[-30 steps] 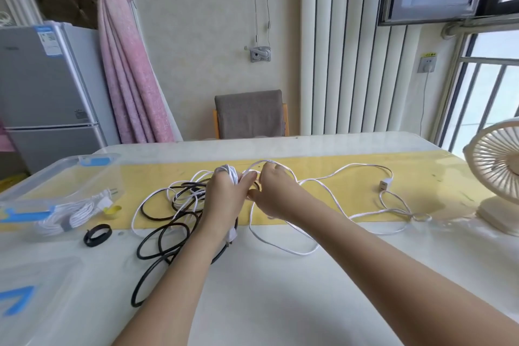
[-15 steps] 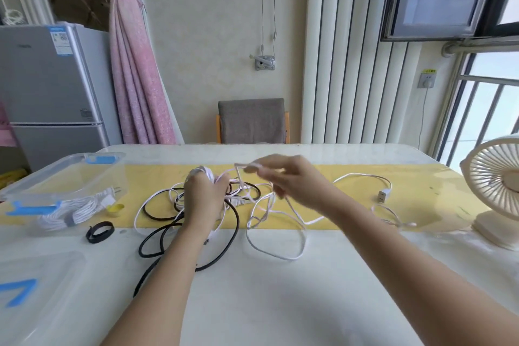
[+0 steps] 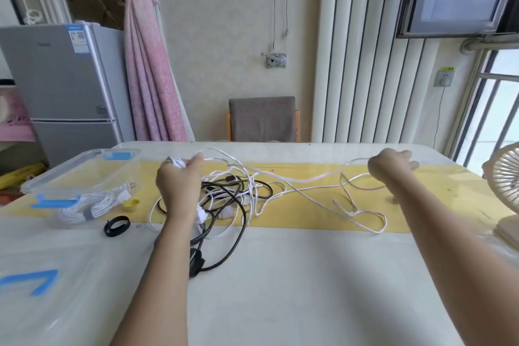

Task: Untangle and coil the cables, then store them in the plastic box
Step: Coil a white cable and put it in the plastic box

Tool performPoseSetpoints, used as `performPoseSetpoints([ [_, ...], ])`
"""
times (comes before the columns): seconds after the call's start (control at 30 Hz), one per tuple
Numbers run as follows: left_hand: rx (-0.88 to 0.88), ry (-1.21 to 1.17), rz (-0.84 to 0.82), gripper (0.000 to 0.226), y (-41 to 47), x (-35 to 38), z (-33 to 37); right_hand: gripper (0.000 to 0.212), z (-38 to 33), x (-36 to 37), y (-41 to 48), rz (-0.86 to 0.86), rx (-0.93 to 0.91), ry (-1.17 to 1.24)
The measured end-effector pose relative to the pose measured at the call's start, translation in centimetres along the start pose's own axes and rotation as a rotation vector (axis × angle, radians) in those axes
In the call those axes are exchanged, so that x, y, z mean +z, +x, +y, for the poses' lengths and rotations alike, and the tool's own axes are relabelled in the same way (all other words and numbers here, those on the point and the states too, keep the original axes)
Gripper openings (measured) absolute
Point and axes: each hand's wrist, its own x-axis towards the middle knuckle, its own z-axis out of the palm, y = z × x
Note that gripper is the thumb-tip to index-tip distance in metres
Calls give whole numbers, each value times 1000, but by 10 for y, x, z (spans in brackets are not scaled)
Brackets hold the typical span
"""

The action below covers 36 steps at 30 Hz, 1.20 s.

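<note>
A long white cable (image 3: 292,180) stretches across the yellow runner between both hands. My left hand (image 3: 179,180) grips a small white coil of it above the tangle. My right hand (image 3: 389,167), far to the right, holds the same cable with curled fingers, pulling it out sideways. Under the left hand lies a tangle of black cable (image 3: 233,199) mixed with white loops. The clear plastic box (image 3: 75,177) stands at the left and holds one bundled white cable (image 3: 92,209).
A black strap ring (image 3: 116,225) lies near the box, and a small yellow cap (image 3: 131,204) sits beside it. The box lid (image 3: 31,284) with blue clips lies front left. A cream desk fan (image 3: 505,191) stands at the right edge. A chair sits behind the table.
My right hand swept from beside the left hand far out to the right, drawing the white cable taut across the runner. The left hand stayed over the tangle, holding its coil.
</note>
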Motion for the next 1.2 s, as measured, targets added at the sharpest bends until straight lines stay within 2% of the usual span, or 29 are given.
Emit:
performPoseSetpoints([
  [0.07, 47, 16, -83, 39, -12, 10, 5, 47, -12, 6, -21, 92, -234, -17],
  [0.13, 87, 40, -136, 41, -22, 17, 9, 46, -31, 7, -48, 150, -619, 204],
  [0.17, 95, 48, -163, 42, -27, 20, 10, 42, -42, 6, -67, 68, -775, 319],
  [0.23, 106, 58, -208, 44, -33, 24, 11, 33, -60, 10, -103, -271, -974, 391],
  [0.27, 101, 50, -229, 44, -37, 26, 12, 24, -66, 15, -116, -385, -1025, 302],
  [0.3, 88, 39, -251, 43, -41, 27, 13, 11, -71, 21, -125, -419, -1053, 145],
  [0.33, 80, 27, -271, 39, -44, 29, 15, 17, -73, 29, -130, -401, -1053, -8],
  [0.37, 66, 14, -305, 36, -47, 31, 16, 33, -74, 38, -131, -363, -1021, -137],
  [0.43, 29, -39, -409, 37, -53, 34, 18, 46, -71, 53, -132, -316, -946, -249],
  [0.53, -57, -126, -520, 34, -54, 39, 14, 37, -62, 55, -130, -338, -940, -239],
  [0.63, 45, 52, -424, 38, -51, 39, 8, 23, -48, 38, -121, -459, -931, 81],
  [0.73, 134, 244, -227, 39, -35, 28, 0, 22, -44, 9, -105, -551, -748, 755],
  [0.8, 124, 265, -100, 42, -19, 14, -4, 25, -40, -16, -86, -429, -579, 1098],
  [0.83, 101, 250, -30, 44, -11, 6, -7, 24, -34, -25, -72, -310, -498, 1139],
  [0.9, 49, 173, 96, 45, 1, -8, -9, 21, -17, -38, -44, -44, -367, 1024],
  [0.97, -30, 68, 161, 45, 6, -14, -9, 27, 3, -36, -20, 96, -286, 811],
  [1.03, -106, -53, 132, 39, 9, -13, -10, 30, 17, -23, -3, 101, -250, 511],
  [1.13, -158, -140, 8, 28, 3, -2, -6, 35, 23, -2, -3, -18, -191, -41],
  [1.2, -117, -118, -53, 26, -4, 7, -2, 46, 11, 6, -19, -29, -254, -231],
])
